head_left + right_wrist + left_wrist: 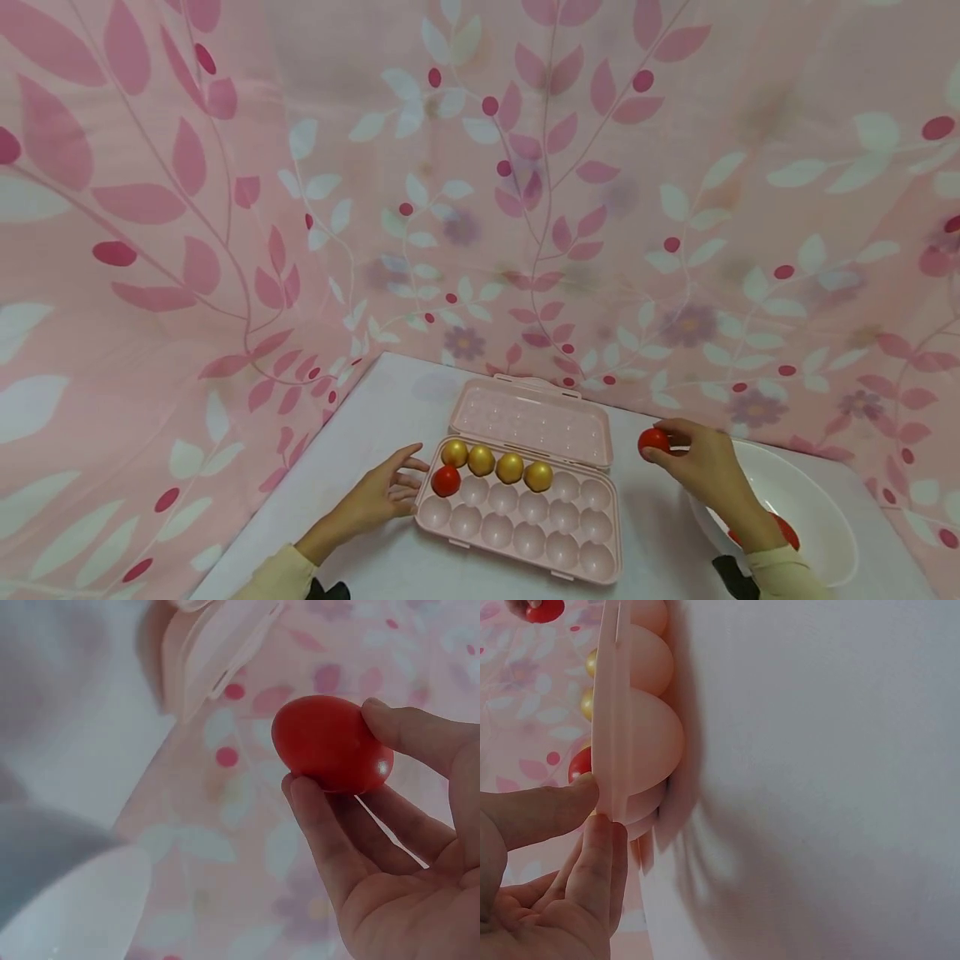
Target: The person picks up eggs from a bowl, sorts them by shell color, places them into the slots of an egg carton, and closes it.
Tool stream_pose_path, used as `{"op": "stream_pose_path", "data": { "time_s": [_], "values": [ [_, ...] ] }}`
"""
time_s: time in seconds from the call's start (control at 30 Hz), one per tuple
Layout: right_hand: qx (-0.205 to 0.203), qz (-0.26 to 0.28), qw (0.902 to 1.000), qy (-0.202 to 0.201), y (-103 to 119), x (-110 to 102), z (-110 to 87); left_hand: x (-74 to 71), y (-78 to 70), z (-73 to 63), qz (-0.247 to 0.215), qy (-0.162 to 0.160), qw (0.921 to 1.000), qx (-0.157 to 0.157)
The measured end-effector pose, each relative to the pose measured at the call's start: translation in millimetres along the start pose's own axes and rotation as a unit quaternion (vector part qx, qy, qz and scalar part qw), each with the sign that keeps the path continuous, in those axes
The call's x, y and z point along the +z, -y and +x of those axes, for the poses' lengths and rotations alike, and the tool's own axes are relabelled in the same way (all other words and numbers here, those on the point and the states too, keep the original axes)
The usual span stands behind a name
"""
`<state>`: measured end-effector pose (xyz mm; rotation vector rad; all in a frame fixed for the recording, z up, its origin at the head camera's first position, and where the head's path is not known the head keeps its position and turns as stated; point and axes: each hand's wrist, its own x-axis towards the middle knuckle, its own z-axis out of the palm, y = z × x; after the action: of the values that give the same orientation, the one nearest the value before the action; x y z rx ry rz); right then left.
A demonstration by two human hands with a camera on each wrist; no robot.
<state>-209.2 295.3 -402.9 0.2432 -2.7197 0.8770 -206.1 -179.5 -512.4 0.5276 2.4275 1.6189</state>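
Observation:
My right hand [697, 462] pinches a red egg [330, 744] between thumb and fingertips, raised above the table by the white bowl's left side. My left hand [382, 490] is at the left end of the pink egg tray [517, 554], its fingers extended, thumb apart from them. In the left wrist view the fingertips [598, 825] appear to touch the tray's rim. Several gold eggs [510, 467] fill the left part of the tray's back row. One red egg [446, 481] sits in the leftmost cup of the middle row.
A white bowl [832, 533] stands at the right, with red eggs [783, 531] inside, partly hidden by my right forearm. The tray's lid [532, 421] lies folded back behind it. Pink leaf-patterned cloth [555, 208] hangs beyond the white table [405, 392].

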Motion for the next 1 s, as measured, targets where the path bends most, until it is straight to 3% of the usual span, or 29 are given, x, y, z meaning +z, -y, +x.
{"op": "stream_pose_path", "data": {
  "time_s": [0.33,0.57,1.0],
  "values": [
    [-0.031,0.084,0.9957,0.023,42,42,12.4,0.3,-0.6,-1.6,-0.005,-0.008,1.0,0.001],
    [-0.045,0.131,0.9878,0.071,73,79,19.7,0.9,-2.0,-2.4,-0.021,-0.007,0.9998,-0.001],
    [-0.073,0.182,0.9678,0.158,117,127,26.2,0.2,-4.7,-1.5,-0.035,-0.005,0.9993,-0.01]
  ]
}}
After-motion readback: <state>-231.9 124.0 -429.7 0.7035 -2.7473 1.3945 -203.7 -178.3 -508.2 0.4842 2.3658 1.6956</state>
